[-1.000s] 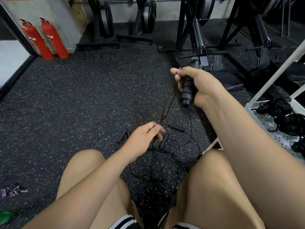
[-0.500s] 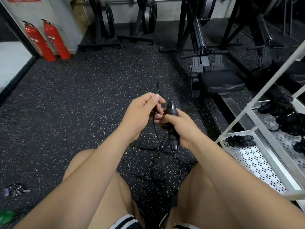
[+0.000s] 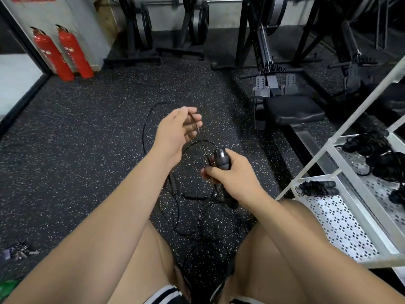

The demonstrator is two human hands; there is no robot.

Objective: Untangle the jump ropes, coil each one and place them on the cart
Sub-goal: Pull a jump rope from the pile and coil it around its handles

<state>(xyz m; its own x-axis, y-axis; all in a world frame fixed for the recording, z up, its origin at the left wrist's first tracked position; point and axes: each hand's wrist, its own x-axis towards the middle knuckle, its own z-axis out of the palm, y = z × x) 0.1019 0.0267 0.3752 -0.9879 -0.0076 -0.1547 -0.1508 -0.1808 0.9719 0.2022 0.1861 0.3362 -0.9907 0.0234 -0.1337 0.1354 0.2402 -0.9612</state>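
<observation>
My right hand [image 3: 232, 174] grips the black handle [image 3: 221, 159] of a jump rope, held upright above the floor. Its thin black cord [image 3: 144, 128] arcs up and left in a wide loop and runs through the fingers of my left hand [image 3: 177, 130], which pinches it loosely just beyond the handle. Below my hands, between my knees, lies a tangle of black ropes [image 3: 197, 218] with loose handles [image 3: 194, 196] on the speckled floor. The white cart [image 3: 341, 227] stands at the right; a coiled rope [image 3: 317, 187] lies on its lower shelf and more coils [image 3: 372, 150] on the shelf above.
A rowing machine with a black seat [image 3: 291, 108] stands beyond the cart. Two red fire extinguishers [image 3: 63, 53] lean by the wall at the back left. A bunch of keys [image 3: 19, 253] lies on the floor at the left.
My right hand came down and toward me with the handle. My left hand rose from the tangle, met the handle, then moved up and left, drawing the cord out into a loop.
</observation>
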